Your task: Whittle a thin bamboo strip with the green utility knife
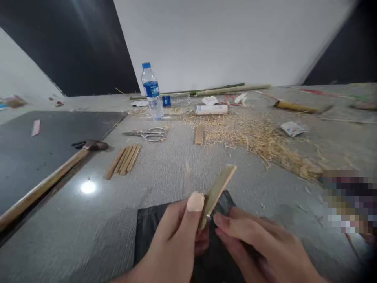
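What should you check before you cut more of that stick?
1. Left hand holds the stick: ok.
2. Right hand grip on a blade: cannot tell, only a small glint shows at the stick's base.
3. Left thumb away from the edge: cannot tell.
4. Dark mat under the hands: ok.
5. Scissors and hammer lie apart from the hands: ok.

strip [218, 188] base hidden by hands | pixelated patch [349, 202] unreadable | hammer [47, 181] handle cut off

A water bottle [151, 91], scissors [147, 135], a hammer [50, 179], cut strips [123, 160] and shavings [259, 139] lie about.
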`<action>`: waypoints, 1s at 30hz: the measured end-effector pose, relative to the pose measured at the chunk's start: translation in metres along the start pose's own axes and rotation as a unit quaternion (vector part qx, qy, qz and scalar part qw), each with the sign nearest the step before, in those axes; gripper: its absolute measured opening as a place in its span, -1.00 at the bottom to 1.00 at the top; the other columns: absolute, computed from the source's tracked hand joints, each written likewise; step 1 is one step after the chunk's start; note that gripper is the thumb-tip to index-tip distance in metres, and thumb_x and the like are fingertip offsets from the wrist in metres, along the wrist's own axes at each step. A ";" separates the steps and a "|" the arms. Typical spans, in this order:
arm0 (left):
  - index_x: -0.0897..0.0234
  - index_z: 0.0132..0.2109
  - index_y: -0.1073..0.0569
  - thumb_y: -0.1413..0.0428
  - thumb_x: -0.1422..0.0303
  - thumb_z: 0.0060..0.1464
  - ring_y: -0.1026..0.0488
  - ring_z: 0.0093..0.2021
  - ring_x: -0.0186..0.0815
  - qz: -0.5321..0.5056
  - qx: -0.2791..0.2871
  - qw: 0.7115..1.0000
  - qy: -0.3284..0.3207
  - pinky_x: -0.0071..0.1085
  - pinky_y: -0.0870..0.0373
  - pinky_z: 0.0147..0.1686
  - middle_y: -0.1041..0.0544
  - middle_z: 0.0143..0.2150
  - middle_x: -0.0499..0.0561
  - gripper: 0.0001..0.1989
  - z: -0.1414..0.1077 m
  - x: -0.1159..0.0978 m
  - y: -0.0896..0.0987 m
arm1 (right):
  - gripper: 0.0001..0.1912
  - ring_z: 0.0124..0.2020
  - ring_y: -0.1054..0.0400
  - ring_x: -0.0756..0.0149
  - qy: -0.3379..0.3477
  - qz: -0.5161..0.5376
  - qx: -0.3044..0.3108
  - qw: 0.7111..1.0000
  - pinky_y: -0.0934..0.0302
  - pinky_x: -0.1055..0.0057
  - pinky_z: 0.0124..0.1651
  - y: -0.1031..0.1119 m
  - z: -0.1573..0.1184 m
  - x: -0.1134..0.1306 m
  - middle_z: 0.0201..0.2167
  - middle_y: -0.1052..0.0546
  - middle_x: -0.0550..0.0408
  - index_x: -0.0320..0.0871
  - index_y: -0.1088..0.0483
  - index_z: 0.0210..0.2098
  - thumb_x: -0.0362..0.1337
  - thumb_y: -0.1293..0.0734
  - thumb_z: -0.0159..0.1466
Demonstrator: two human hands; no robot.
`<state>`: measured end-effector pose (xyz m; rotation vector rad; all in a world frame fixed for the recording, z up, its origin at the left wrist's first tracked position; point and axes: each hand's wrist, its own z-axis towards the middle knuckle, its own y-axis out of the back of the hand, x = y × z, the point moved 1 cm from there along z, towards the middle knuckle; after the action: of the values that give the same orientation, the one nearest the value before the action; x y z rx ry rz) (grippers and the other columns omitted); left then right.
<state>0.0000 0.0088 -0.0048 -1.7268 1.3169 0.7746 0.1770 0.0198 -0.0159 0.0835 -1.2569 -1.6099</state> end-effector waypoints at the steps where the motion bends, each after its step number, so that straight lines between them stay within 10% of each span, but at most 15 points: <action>1: 0.20 -0.49 -0.13 -0.17 -0.23 0.09 -0.08 -0.55 -0.50 0.000 0.029 1.000 -0.002 -0.59 -0.18 -0.56 -0.09 -0.56 -0.22 -0.36 0.000 -0.002 0.000 | -0.90 -0.54 -0.31 0.48 0.026 -0.003 0.007 1.000 -0.14 0.50 -0.50 0.000 0.002 0.003 -0.47 -0.41 0.27 -0.04 -0.29 -0.05 -0.35 -0.19 0.48; 4: 0.18 -0.51 -0.12 -0.04 -0.27 0.16 0.01 -0.62 -0.50 0.022 0.101 0.994 -0.022 -0.56 -0.09 -0.65 -0.04 -0.60 -0.22 -0.35 -0.002 -0.003 0.000 | -0.86 -0.55 -0.30 0.47 0.021 0.004 -0.026 0.999 -0.13 0.52 -0.52 0.005 0.009 0.000 -0.50 -0.43 0.27 -0.01 -0.36 -0.08 -0.35 -0.22 0.46; 11: 0.14 -0.49 -0.24 0.04 -0.09 0.34 -0.22 -0.64 -0.40 0.171 0.136 0.961 -0.168 -0.49 -0.33 -0.64 -0.28 -0.63 -0.11 -0.47 -0.014 0.015 0.014 | -0.87 -0.51 -0.29 0.41 -0.249 0.065 -0.252 0.933 -0.17 0.50 -0.51 0.036 0.034 -0.038 -0.48 -0.41 0.22 0.02 -0.30 -0.21 -0.12 -0.31 0.44; 17: 0.18 -0.51 -0.12 0.12 -0.02 0.41 -0.03 -0.59 -0.42 0.249 0.103 0.932 -0.244 -0.46 -0.07 -0.63 -0.08 -0.60 -0.16 -0.44 -0.007 0.003 0.010 | -0.59 -0.66 0.03 0.48 -0.362 0.350 -0.196 0.841 0.15 0.58 -0.70 0.029 0.033 -0.012 -0.61 -0.20 0.33 0.06 -0.33 -0.06 0.19 -0.34 0.32; 23: 0.19 -0.47 -0.05 0.14 0.01 0.43 0.05 -0.55 -0.41 0.273 0.148 0.929 -0.199 -0.41 0.07 -0.62 -0.01 -0.55 -0.17 -0.47 0.001 -0.002 0.006 | -0.65 -0.65 0.18 0.58 -0.413 0.476 -0.088 0.772 0.26 0.62 -0.67 0.023 0.029 -0.010 -0.64 -0.17 0.36 -0.04 -0.44 -0.15 0.03 -0.48 0.24; 27: 0.17 -0.30 -0.31 0.08 0.17 0.42 -0.21 -0.55 -0.43 0.381 0.125 0.862 -0.311 -0.45 -0.15 -0.58 -0.29 -0.51 -0.18 -0.69 0.001 -0.010 0.008 | -0.66 -0.66 0.16 0.59 -0.450 0.463 -0.125 0.753 0.24 0.63 -0.67 0.023 0.028 -0.018 -0.67 -0.18 0.38 -0.05 -0.44 -0.20 0.00 -0.51 0.19; 30: 0.18 0.01 -0.39 -0.13 0.26 0.26 -0.49 -0.40 -0.32 0.488 0.097 0.758 -0.423 -0.38 -0.38 -0.48 -0.54 -0.27 -0.08 -0.79 0.000 -0.013 0.009 | -0.68 -0.65 0.14 0.58 -0.465 0.449 -0.149 0.749 0.24 0.62 -0.66 0.024 0.030 -0.023 -0.66 -0.16 0.37 -0.05 -0.45 -0.20 -0.02 -0.50 0.19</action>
<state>-0.0121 0.0140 0.0042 -0.2347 1.4553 1.6591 0.1862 0.0590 0.0039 -1.4787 -1.3598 -0.8972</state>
